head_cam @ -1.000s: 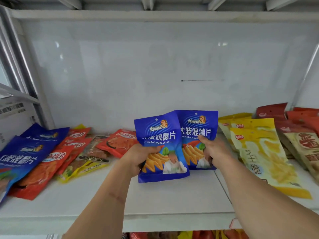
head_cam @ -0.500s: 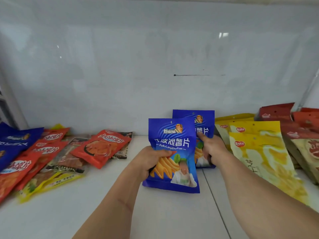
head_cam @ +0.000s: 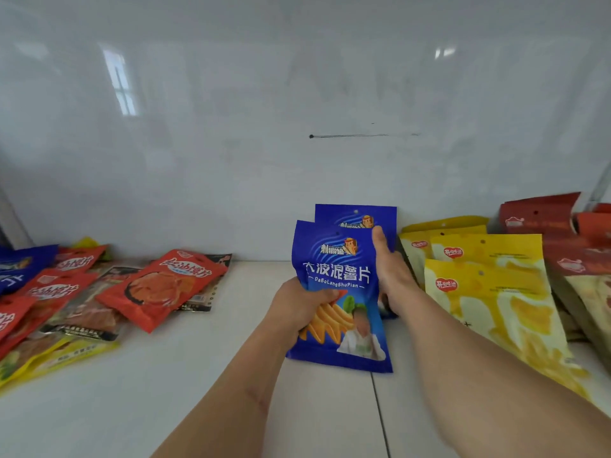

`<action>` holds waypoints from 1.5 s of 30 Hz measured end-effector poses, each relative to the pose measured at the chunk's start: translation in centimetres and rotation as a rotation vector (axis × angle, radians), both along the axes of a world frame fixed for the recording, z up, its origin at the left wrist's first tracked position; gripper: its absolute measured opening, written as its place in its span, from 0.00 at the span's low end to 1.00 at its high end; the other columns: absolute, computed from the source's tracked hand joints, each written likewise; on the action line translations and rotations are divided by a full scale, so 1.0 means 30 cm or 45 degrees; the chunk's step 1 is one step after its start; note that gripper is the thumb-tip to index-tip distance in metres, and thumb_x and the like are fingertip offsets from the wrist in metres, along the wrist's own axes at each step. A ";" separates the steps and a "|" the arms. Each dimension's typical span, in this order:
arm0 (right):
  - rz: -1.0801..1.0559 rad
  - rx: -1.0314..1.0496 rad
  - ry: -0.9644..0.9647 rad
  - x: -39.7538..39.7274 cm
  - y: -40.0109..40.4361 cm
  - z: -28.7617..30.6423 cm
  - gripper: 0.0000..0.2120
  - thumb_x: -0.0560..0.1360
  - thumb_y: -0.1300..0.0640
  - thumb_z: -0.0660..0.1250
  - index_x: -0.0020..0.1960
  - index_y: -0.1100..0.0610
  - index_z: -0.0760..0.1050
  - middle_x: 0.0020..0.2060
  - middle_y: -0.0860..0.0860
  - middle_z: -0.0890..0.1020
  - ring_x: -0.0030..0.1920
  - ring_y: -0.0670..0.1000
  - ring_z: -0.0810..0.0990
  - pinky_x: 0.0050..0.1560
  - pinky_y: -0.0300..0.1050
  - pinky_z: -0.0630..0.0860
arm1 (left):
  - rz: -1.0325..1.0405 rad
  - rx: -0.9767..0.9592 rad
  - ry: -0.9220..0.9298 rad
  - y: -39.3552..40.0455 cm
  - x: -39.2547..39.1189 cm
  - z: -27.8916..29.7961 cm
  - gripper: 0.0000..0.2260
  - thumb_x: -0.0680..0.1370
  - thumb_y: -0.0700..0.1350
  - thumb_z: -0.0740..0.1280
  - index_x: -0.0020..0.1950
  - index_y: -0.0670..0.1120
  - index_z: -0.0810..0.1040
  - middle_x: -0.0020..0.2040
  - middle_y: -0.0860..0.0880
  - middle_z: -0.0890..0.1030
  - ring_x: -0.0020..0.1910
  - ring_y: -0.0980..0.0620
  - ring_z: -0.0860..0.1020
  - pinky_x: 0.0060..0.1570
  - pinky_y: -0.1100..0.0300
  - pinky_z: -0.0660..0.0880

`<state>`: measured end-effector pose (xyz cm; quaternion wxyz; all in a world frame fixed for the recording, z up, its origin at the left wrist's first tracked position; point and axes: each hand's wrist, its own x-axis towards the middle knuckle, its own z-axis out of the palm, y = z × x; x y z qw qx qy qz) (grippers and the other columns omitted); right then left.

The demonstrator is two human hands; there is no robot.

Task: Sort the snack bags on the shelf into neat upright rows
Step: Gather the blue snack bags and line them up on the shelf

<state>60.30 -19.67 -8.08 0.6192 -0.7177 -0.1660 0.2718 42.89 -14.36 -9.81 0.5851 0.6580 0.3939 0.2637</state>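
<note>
Head view: left hand [head_cam: 299, 305] grips the front glossy blue foil chip bag [head_cam: 340, 292], right hand [head_cam: 391, 276] pinches its twin [head_cam: 355, 215] behind; next, likely stand both upright together.

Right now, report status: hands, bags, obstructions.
Left hand grips front blue bag. Right hand holds rear blue bag upright beside yellow bags. Nothing blocking.

The left hand [head_cam: 297, 309] is gripping the front blue bag [head_cam: 340, 292] upright on the shelf [head_cam: 165, 391]; the right hand [head_cam: 391, 276] is holding the rear blue bag [head_cam: 355, 214] near the shelf's back edge.
</note>
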 end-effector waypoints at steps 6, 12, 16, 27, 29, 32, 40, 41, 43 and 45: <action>-0.005 0.000 -0.260 0.025 0.023 -0.042 0.38 0.69 0.33 0.72 0.67 0.56 0.65 0.51 0.51 0.83 0.41 0.47 0.84 0.32 0.40 0.76 | 0.080 0.122 0.044 -0.011 0.074 -0.028 0.14 0.72 0.55 0.77 0.44 0.58 0.72 0.39 0.60 0.80 0.36 0.61 0.81 0.28 0.70 0.71; -0.013 -0.161 -0.459 0.056 0.060 -0.067 0.34 0.71 0.35 0.71 0.65 0.58 0.66 0.54 0.53 0.82 0.38 0.48 0.80 0.31 0.40 0.73 | 0.146 0.200 0.048 -0.006 0.106 -0.059 0.17 0.71 0.57 0.77 0.51 0.57 0.73 0.43 0.59 0.81 0.39 0.60 0.81 0.32 0.68 0.73; -0.012 -0.190 -0.476 0.060 0.071 -0.065 0.32 0.71 0.37 0.71 0.63 0.58 0.67 0.56 0.55 0.82 0.41 0.49 0.80 0.31 0.41 0.72 | 0.227 0.212 0.060 -0.012 0.119 -0.064 0.24 0.70 0.58 0.78 0.59 0.51 0.72 0.49 0.55 0.81 0.44 0.56 0.81 0.36 0.65 0.74; -0.090 -0.430 -0.838 -0.022 0.032 -0.005 0.37 0.76 0.39 0.67 0.75 0.61 0.60 0.69 0.59 0.71 0.66 0.59 0.74 0.59 0.56 0.78 | 0.314 0.169 0.039 -0.040 0.102 -0.029 0.27 0.69 0.55 0.79 0.60 0.52 0.67 0.51 0.54 0.80 0.39 0.60 0.78 0.31 0.67 0.72; -0.077 -0.537 -1.015 -0.053 0.017 -0.006 0.36 0.79 0.39 0.62 0.77 0.60 0.57 0.74 0.60 0.65 0.73 0.60 0.66 0.67 0.59 0.71 | 0.347 0.177 0.048 -0.039 0.080 -0.024 0.27 0.72 0.54 0.77 0.65 0.50 0.68 0.55 0.51 0.81 0.40 0.59 0.79 0.31 0.67 0.72; -0.087 -0.627 -1.184 -0.096 -0.004 0.000 0.36 0.81 0.39 0.57 0.79 0.59 0.53 0.78 0.60 0.55 0.78 0.59 0.53 0.74 0.58 0.59 | 0.424 0.186 0.072 -0.037 0.027 -0.008 0.29 0.77 0.56 0.71 0.73 0.47 0.66 0.59 0.48 0.80 0.43 0.57 0.79 0.33 0.65 0.74; 0.086 -0.495 -1.634 -0.277 -0.003 0.035 0.20 0.82 0.46 0.57 0.69 0.56 0.70 0.71 0.56 0.70 0.72 0.58 0.66 0.70 0.57 0.64 | 0.536 0.418 0.369 -0.031 -0.154 0.016 0.22 0.79 0.58 0.65 0.69 0.48 0.73 0.63 0.48 0.80 0.55 0.51 0.79 0.48 0.59 0.72; 0.140 -0.489 -1.688 -0.318 0.010 0.040 0.19 0.83 0.47 0.56 0.67 0.56 0.72 0.68 0.55 0.74 0.69 0.58 0.70 0.68 0.56 0.66 | 0.539 0.474 0.418 -0.022 -0.200 0.026 0.21 0.80 0.58 0.64 0.69 0.48 0.75 0.63 0.48 0.81 0.58 0.49 0.79 0.51 0.57 0.72; 0.240 -0.448 -1.763 -0.408 0.035 0.045 0.17 0.83 0.49 0.55 0.64 0.56 0.75 0.63 0.54 0.77 0.63 0.58 0.73 0.64 0.55 0.67 | 0.551 0.609 0.516 -0.004 -0.302 0.049 0.19 0.80 0.56 0.63 0.67 0.48 0.76 0.63 0.48 0.81 0.60 0.46 0.79 0.53 0.55 0.72; 0.320 -0.412 -1.814 -0.518 0.066 0.041 0.17 0.83 0.49 0.55 0.63 0.55 0.76 0.61 0.54 0.78 0.62 0.58 0.74 0.60 0.53 0.67 | 0.563 0.783 0.650 0.023 -0.424 0.068 0.15 0.81 0.54 0.62 0.63 0.49 0.78 0.60 0.47 0.82 0.57 0.44 0.80 0.49 0.53 0.74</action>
